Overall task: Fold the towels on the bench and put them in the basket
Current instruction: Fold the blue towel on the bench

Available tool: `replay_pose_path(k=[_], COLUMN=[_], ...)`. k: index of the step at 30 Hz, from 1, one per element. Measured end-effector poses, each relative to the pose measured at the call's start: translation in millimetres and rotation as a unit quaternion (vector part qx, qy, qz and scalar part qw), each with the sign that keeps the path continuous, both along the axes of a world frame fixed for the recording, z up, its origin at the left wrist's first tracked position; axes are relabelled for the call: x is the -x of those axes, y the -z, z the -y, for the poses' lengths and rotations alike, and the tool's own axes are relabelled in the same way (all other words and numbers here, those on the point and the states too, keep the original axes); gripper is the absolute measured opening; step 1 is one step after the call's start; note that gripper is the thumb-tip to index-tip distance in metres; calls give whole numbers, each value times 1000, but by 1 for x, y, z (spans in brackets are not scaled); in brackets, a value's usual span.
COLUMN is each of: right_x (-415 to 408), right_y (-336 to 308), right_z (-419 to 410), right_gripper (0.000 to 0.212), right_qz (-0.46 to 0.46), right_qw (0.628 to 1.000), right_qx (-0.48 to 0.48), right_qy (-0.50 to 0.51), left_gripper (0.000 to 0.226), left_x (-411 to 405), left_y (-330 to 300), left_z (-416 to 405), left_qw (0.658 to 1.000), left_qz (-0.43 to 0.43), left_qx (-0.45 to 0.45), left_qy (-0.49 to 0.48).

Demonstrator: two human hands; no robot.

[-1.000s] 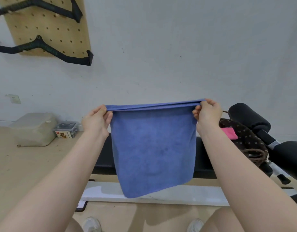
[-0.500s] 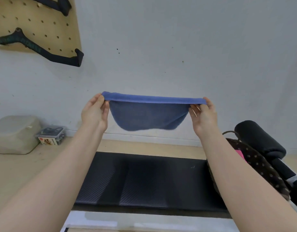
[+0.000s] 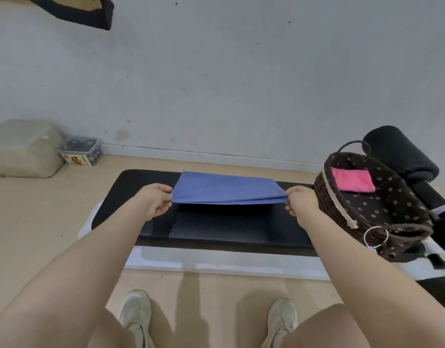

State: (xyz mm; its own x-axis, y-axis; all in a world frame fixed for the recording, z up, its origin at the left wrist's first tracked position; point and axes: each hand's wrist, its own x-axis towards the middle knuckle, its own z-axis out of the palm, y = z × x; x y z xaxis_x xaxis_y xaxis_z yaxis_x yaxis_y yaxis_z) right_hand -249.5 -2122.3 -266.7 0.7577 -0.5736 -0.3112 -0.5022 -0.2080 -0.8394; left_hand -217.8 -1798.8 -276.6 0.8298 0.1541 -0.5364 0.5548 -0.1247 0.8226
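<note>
A blue towel [image 3: 224,188], folded in two layers, stretches flat just above the black bench pad [image 3: 216,229]. Its far edge reaches toward the pad's back; its near edge is lifted, casting a shadow below. My left hand [image 3: 154,200] pinches the near left corner and my right hand [image 3: 300,200] pinches the near right corner. A dark woven basket [image 3: 372,222] with a dotted lining stands at the bench's right end, close beside my right hand. A folded pink towel [image 3: 353,180] lies inside it.
A black padded roller [image 3: 399,151] sits behind the basket. On the wooden floor at the left stand a pale plastic container [image 3: 25,149] and a small clear box [image 3: 80,153]. The white bench frame [image 3: 216,263] runs along the front, above my shoes.
The towel was held up hanging in the air, then swung forward and down. It now lies spread out low over the bench pad, both hands still on its corners.
</note>
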Motion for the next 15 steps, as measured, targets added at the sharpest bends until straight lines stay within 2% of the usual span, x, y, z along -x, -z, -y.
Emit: replay_pose_path(k=[6, 9, 11, 13, 15], right_x=[36, 58, 74, 88, 102], right_y=[9, 22, 31, 39, 46], right_z=[1, -3, -5, -7, -7], right_gripper=[24, 20, 13, 11, 13], right_qz=[-28, -75, -120, -127, -116], right_qw=[995, 991, 988, 988, 990], right_qx=[62, 77, 47, 4, -16], right_qy=[-77, -82, -86, -88, -83], left_gripper=[21, 21, 28, 33, 24], left_x=[33, 58, 72, 84, 95], left_y=[9, 22, 28, 31, 36], left_z=[-2, -5, -3, 0, 0], left_qw=[993, 985, 981, 977, 977], left_qz=[50, 41, 48, 44, 17], left_qx=[-102, -158, -172, -184, -184], left_qy=[19, 48, 82, 99, 105])
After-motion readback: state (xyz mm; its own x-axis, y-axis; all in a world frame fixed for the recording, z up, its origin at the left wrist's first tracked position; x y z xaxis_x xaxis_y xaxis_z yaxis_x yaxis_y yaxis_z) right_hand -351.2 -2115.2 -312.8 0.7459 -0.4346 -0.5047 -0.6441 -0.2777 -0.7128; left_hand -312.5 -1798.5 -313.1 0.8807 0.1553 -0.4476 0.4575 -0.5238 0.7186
